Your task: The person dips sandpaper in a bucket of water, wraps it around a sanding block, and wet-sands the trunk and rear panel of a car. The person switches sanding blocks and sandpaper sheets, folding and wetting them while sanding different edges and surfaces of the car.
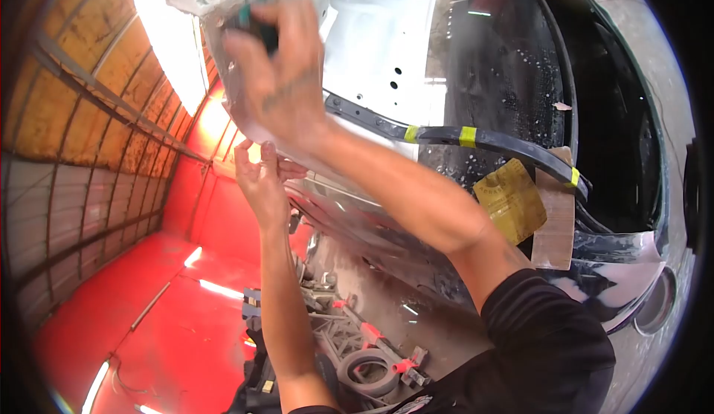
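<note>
Nearest, the left hand (262, 180) is rising on an upright forearm, its fingers pinching the lower edge of the masking film (349, 213) on the car body (379, 50). Farther up, the right hand (279, 72) is reaching across, fingers curled tight around a dark block (256, 27) pressed to the panel. Keeping the block flat and the film taut would likely serve best.

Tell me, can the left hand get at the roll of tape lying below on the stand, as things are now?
Probably not at once. The left hand is raised, its fingers on the plastic sheet at the car body. The roll of tape lies far below, near the elbow, with nothing over it.
</note>
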Demonstrator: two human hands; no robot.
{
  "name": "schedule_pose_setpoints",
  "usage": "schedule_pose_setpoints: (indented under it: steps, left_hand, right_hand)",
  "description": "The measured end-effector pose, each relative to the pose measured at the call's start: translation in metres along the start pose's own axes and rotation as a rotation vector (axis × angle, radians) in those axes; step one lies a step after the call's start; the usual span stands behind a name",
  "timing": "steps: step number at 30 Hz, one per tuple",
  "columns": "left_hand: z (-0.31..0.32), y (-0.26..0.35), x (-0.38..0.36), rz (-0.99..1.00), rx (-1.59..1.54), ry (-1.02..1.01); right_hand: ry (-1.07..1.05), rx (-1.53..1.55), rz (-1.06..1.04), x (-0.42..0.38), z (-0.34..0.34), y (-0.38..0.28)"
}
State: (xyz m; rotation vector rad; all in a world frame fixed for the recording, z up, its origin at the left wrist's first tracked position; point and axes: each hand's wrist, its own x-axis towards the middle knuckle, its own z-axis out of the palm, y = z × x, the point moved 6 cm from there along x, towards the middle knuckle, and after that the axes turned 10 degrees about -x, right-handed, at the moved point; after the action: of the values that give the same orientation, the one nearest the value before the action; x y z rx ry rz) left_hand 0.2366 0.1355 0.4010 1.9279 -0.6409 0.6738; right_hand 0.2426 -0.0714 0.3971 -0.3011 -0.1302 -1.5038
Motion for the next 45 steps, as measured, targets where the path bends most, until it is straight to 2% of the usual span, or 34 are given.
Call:
schedule_pose_setpoints:
  steps: [3,4,7,8,11,15,16,19,20,23,24,27,28,31,34,37,38,41,42,45]
  left_hand:
    - [-0.002,-0.002,-0.010,-0.037,0.021,0.029]
    - [0.001,0.001,-0.007,-0.027,0.017,0.034]
    - [0.002,0.002,-0.008,-0.015,0.007,0.078]
    - [0.005,0.002,-0.008,-0.020,0.013,0.057]
    - [0.002,0.002,-0.006,-0.013,0.016,0.031]
    - [-0.014,-0.012,0.005,0.041,0.042,-0.007]
    - [-0.015,-0.011,0.003,0.040,0.047,-0.008]
    - [0.000,-0.001,-0.004,0.018,0.013,-0.004]
    - [0.001,-0.002,-0.003,0.010,0.016,-0.006]
    - [-0.006,-0.004,-0.004,-0.003,0.029,0.018]
    - [-0.011,-0.008,-0.002,0.008,0.026,0.038]
    - [-0.003,-0.005,-0.003,0.014,-0.003,0.054]
    - [-0.002,-0.002,-0.004,0.009,-0.009,0.056]
    - [0.003,0.000,-0.007,-0.030,0.025,0.056]
    - [0.004,0.001,-0.009,-0.027,0.019,0.060]
    - [-0.007,-0.007,-0.002,0.041,-0.006,0.059]
    - [-0.007,-0.006,-0.004,0.045,0.008,0.042]
    - [0.000,-0.002,-0.004,0.036,0.020,0.010]
    - [-0.001,-0.002,-0.004,0.032,0.020,0.008]
    - [0.000,-0.004,-0.008,0.010,0.016,0.028]
  right_hand:
    - [-0.030,-0.264,-0.376,-0.019,0.003,0.000]
    - [-0.096,-0.141,-0.115,-0.036,-0.009,-0.002]
    - [-0.212,-0.128,-0.004,-0.049,-0.016,0.005]
    - [-0.162,-0.194,-0.218,-0.043,-0.016,-0.003]
    - [-0.039,-0.099,-0.038,0.002,-0.001,0.001]
    - [-0.162,-0.180,-0.111,-0.060,-0.015,0.011]
    - [-0.163,-0.081,0.013,-0.063,-0.015,0.017]
    - [-0.137,-0.267,-0.256,-0.022,-0.010,-0.008]
    - [-0.068,-0.136,-0.228,0.001,-0.005,-0.014]
    - [-0.048,-0.317,-0.346,-0.012,-0.001,-0.009]
    - [-0.124,-0.198,-0.144,-0.030,-0.009,-0.005]
    - [-0.266,-0.127,-0.038,-0.066,-0.017,0.022]
    - [-0.282,-0.170,-0.109,-0.052,-0.015,0.013]
    - [-0.108,-0.320,-0.500,-0.007,-0.007,-0.011]
    - [-0.089,-0.151,-0.167,-0.013,0.005,0.007]
    - [-0.223,-0.131,-0.019,-0.063,-0.011,0.015]
    - [-0.309,-0.106,-0.046,-0.060,-0.014,0.020]
    - [-0.216,-0.239,-0.301,-0.016,-0.013,-0.007]
    - [-0.083,-0.305,-0.537,-0.009,0.000,-0.004]
    - [-0.187,-0.266,-0.371,-0.025,-0.004,0.006]
